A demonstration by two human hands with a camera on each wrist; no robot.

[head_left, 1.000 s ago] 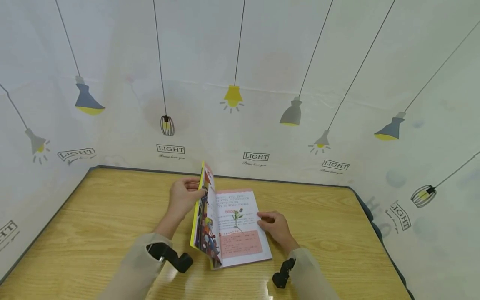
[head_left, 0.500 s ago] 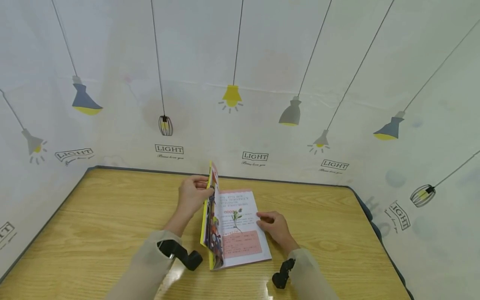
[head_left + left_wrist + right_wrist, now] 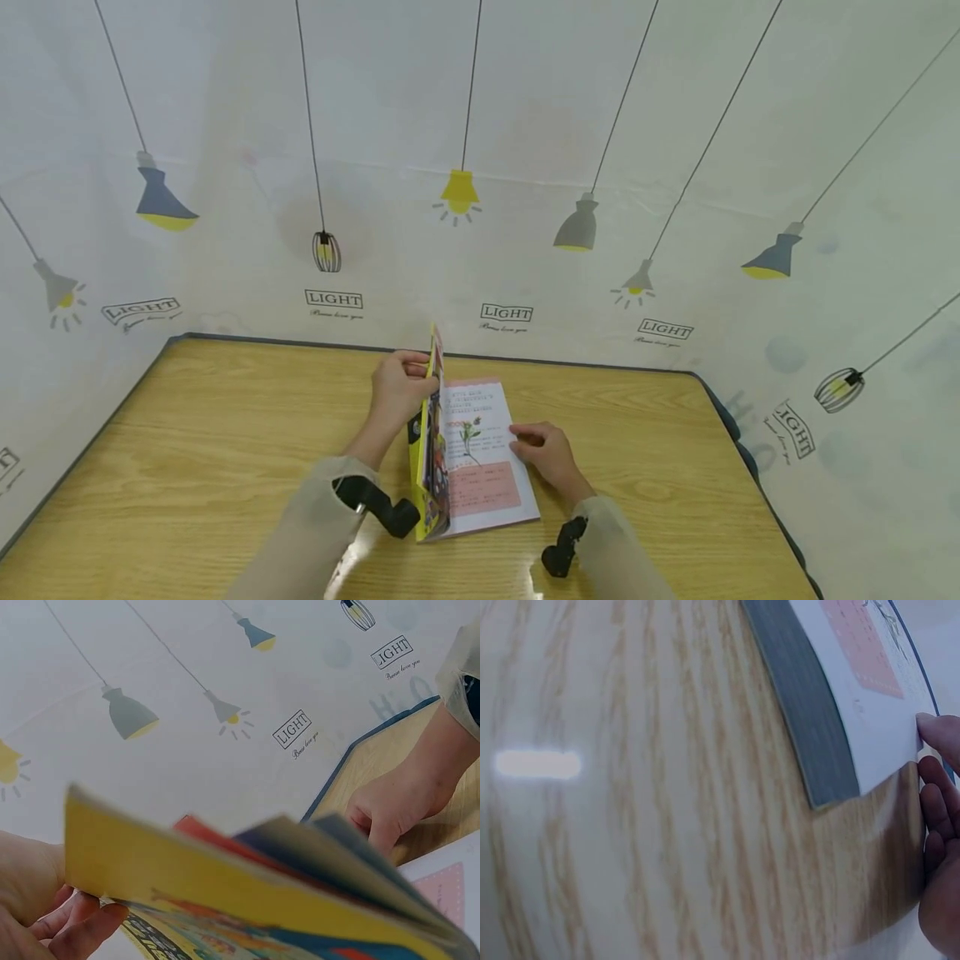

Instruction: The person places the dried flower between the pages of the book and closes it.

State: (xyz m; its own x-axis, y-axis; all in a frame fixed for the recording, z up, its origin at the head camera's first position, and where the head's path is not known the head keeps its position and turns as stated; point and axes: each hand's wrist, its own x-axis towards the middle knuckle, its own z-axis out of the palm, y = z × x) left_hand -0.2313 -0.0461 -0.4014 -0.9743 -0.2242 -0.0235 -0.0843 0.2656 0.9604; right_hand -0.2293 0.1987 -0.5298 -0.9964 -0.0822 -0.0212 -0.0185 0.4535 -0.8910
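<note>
A thick book (image 3: 527, 502) with a yellow cover lies open on the table. My left hand (image 3: 399, 385) grips its cover and a bundle of pages near the far edge, holding them almost upright. In the left wrist view, the yellow cover (image 3: 142, 859) shows a colourful print, with loose page corners fanned behind it. A small flower sprig (image 3: 469, 435) with green leaves lies on the flat right-hand page. My right hand (image 3: 549, 454) holds that page side's outer edge. In the right wrist view, the thumb (image 3: 939, 735) touches the edge and the other fingers curl beside it.
The wooden table (image 3: 270, 425) has a dark edge strip around it. Behind it hangs a pale sheet (image 3: 405, 100) printed with lamps and "LIGHT" labels. Black cameras (image 3: 393, 512) sit on both wrists.
My left hand has moved to the right, swinging the cover and pages from a leftward lean to nearly upright, over the flat page. The right hand stays at the page edge.
</note>
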